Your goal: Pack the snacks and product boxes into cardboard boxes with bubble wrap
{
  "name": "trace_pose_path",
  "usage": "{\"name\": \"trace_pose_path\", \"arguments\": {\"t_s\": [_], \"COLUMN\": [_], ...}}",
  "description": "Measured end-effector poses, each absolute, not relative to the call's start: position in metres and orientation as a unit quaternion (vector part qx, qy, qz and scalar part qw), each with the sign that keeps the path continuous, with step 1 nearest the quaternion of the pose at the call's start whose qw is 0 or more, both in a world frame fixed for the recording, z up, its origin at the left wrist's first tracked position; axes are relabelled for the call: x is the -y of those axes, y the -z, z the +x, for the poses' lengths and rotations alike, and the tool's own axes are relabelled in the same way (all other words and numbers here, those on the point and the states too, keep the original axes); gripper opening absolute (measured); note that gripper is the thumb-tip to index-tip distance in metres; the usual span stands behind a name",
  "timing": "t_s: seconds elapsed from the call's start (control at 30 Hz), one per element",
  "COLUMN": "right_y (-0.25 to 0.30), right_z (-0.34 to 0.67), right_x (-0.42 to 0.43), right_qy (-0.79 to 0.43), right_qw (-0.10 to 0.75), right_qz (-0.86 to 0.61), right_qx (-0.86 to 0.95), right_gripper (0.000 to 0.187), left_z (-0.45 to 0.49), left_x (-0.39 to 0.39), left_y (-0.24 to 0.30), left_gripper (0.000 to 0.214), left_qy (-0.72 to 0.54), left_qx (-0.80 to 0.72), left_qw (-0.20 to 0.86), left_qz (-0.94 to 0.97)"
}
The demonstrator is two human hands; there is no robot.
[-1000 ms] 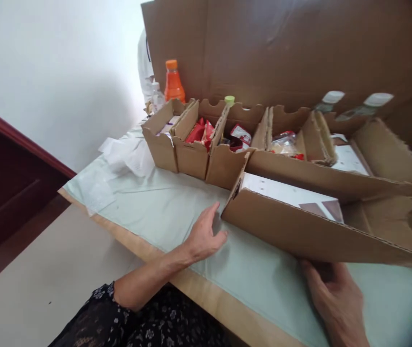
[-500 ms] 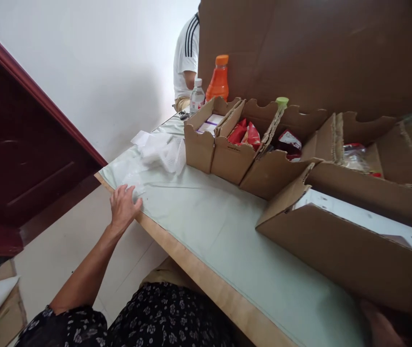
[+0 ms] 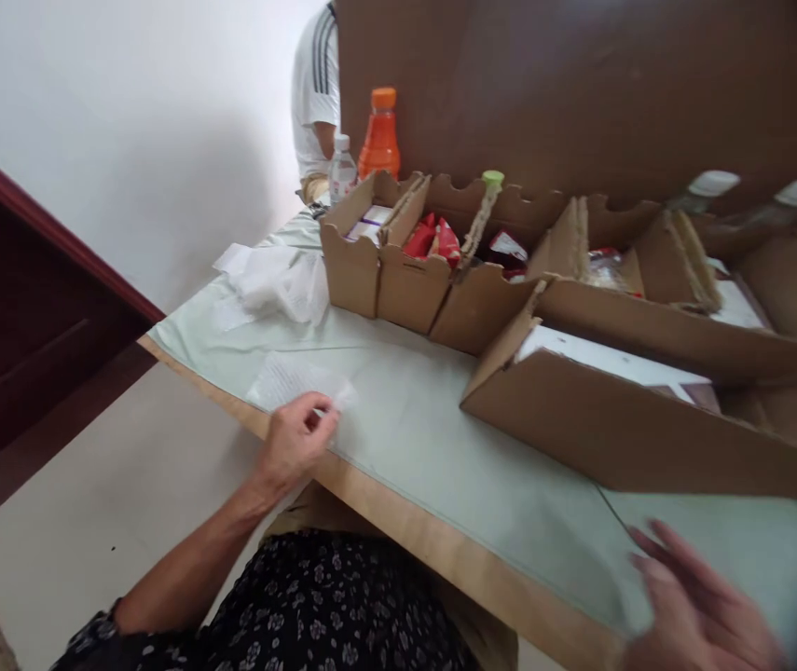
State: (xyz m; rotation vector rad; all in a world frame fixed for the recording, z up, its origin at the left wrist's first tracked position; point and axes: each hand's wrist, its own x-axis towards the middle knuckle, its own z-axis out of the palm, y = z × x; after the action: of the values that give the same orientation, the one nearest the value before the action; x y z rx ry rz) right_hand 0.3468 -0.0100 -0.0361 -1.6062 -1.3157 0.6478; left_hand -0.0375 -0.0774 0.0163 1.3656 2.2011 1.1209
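My left hand (image 3: 295, 442) pinches the edge of a thin clear plastic bag (image 3: 290, 379) that lies on the pale green table cover (image 3: 432, 438) near the table's front edge. At the lower right my right hand (image 3: 698, 606) hovers over the cover with its fingers spread and nothing in them; it is blurred. Just beyond it stands a long cardboard box (image 3: 622, 419) with a white sheet (image 3: 600, 359) inside.
A row of small cardboard boxes (image 3: 405, 270) holds red packets (image 3: 432, 239) and other items. An orange bottle (image 3: 378, 135), a small water bottle (image 3: 341, 168) and another person in a white shirt (image 3: 314, 89) are behind. More clear bags (image 3: 272, 280) lie at left. A tall cardboard sheet (image 3: 580, 84) backs everything.
My left hand went from the long box to the table's left edge, then drew a clear bag toward me. My right hand has come off the long box and now hovers with fingers spread.
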Motion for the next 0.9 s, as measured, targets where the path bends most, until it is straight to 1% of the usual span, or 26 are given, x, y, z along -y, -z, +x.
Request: {"name": "trace_pose_path", "arguments": {"t_s": [0.03,0.1,0.13,0.17,0.23,0.33,0.43,0.5,0.6,0.63,0.8,0.9], "right_y": [0.033,0.028,0.027,0.027,0.027,0.030,0.033,0.034,0.032,0.030,0.020,0.021], "right_z": [0.335,0.316,0.310,0.307,0.307,0.309,0.304,0.300,0.300,0.301,0.303,0.283], "right_x": [0.021,0.035,0.037,0.037,0.035,0.032,0.031,0.030,0.030,0.032,0.057,0.077], "right_qy": [-0.301,-0.407,-0.440,-0.456,-0.439,-0.376,-0.336,-0.319,-0.305,-0.308,-0.353,-0.414], "right_qw": [0.459,0.420,0.408,0.401,0.399,0.371,0.337,0.331,0.327,0.323,0.330,0.339], "right_qz": [-0.644,-0.591,-0.571,-0.560,-0.569,-0.603,-0.611,-0.599,-0.582,-0.578,-0.553,-0.520], "right_qx": [0.532,0.555,0.561,0.564,0.569,0.598,0.633,0.656,0.679,0.683,0.679,0.666], "right_gripper": [0.055,0.055,0.055,0.056,0.057,0.060,0.053,0.046,0.037,0.036,0.031,0.030], "left_z": [-0.008,0.046,0.067,0.081,0.089,0.057,0.014,-0.001,0.000,0.003,0.001,-0.005], "left_x": [0.073,0.070,0.070,0.072,0.076,0.075,0.064,0.057,0.053,0.053,0.042,0.011], "left_y": [-0.014,-0.010,-0.008,-0.007,-0.004,0.002,0.012,0.020,0.030,0.031,0.017,0.006], "left_gripper": [0.022,0.024,0.028,0.031,0.029,0.021,0.030,0.031,0.014,0.012,0.010,0.011], "left_qy": [-0.416,-0.418,-0.411,-0.406,-0.411,-0.394,-0.301,-0.248,-0.230,-0.238,-0.277,-0.281], "left_qx": [-0.729,-0.637,-0.595,-0.559,-0.522,-0.573,-0.669,-0.700,-0.691,-0.683,-0.689,-0.679], "left_qw": [0.231,0.360,0.392,0.399,0.345,0.197,0.063,0.016,0.023,0.034,0.104,0.095], "left_qz": [0.493,0.538,0.569,0.603,0.663,0.691,0.676,0.669,0.684,0.690,0.662,0.672]}}
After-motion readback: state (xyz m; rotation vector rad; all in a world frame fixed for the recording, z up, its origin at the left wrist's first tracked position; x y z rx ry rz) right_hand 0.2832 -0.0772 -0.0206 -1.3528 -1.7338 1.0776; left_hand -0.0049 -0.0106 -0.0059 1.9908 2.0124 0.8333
